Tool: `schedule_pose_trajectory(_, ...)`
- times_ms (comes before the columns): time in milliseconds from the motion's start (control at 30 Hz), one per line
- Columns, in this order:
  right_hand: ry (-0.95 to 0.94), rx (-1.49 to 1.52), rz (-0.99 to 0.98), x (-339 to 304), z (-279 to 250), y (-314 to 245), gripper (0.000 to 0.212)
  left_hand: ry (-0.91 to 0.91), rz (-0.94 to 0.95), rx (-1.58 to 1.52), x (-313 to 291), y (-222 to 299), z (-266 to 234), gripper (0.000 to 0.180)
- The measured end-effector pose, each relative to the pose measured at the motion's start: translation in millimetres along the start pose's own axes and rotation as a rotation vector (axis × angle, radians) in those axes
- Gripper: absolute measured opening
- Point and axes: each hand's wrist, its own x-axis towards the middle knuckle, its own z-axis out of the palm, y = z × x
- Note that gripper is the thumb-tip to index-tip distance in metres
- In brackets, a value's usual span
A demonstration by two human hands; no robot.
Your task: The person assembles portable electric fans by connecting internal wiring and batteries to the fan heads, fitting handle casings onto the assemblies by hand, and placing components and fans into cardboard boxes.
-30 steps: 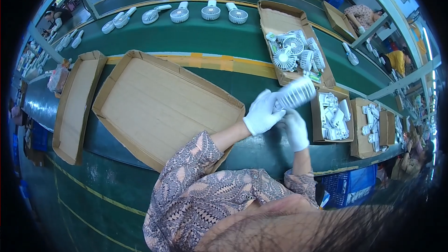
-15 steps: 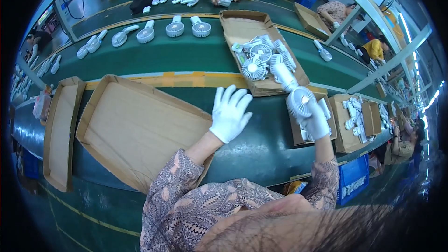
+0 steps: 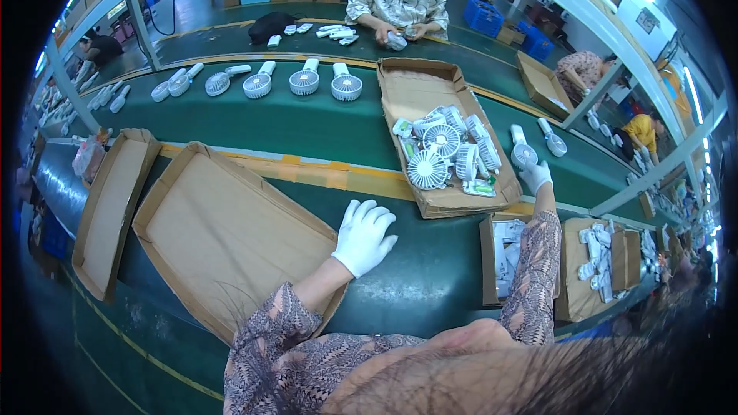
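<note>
My right hand (image 3: 537, 177), in a white glove, reaches out over the green belt beyond the cardboard tray. Its fingers are at the near rim of a white handheld fan (image 3: 524, 155), whose handle points away from me. Part of the grip is hidden by the hand itself. My left hand (image 3: 363, 238), also gloved in white, hovers with fingers spread and nothing in them, beside the right edge of a large shallow cardboard tray (image 3: 223, 238). Between the hands and farther off, another cardboard tray (image 3: 411, 84) holds several white fans (image 3: 441, 141) piled together.
Several fans (image 3: 304, 81) lie in a row along the far belt (image 3: 307, 127); another fan (image 3: 553, 141) lies at right. Small boxes of white parts (image 3: 506, 253) (image 3: 596, 257) stand near my right arm. A narrow tray (image 3: 115, 215) is at left. A co-worker (image 3: 396, 0) sits opposite.
My right hand has carried the fan from above the parts box out to the belt right of the filled tray. My left hand stays open; the view has shifted.
</note>
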Motion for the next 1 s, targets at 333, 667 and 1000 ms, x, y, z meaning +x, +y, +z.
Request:
schedule_pose_trajectory(333, -0.449, -0.051, -0.650, -130.6, 1.1, -165.9, 0.020, 0.052, -0.053, 0.238, -21.0, -36.8, -116.1, 0.032)
schedule_pose_trajectory(667, -0.530, -0.453, -0.860, -192.2, 45.9, -192.7, 0.037, 0.430, -1.261, 0.493, -225.4, -20.9, -184.0, 0.066)
schedule_pose_trajectory(1000, -0.310, 0.032, -0.571, -275.3, 79.3, -168.3, 0.031, 0.790, -1.324, 0.164, -264.7, -15.9, -155.1, 0.067)
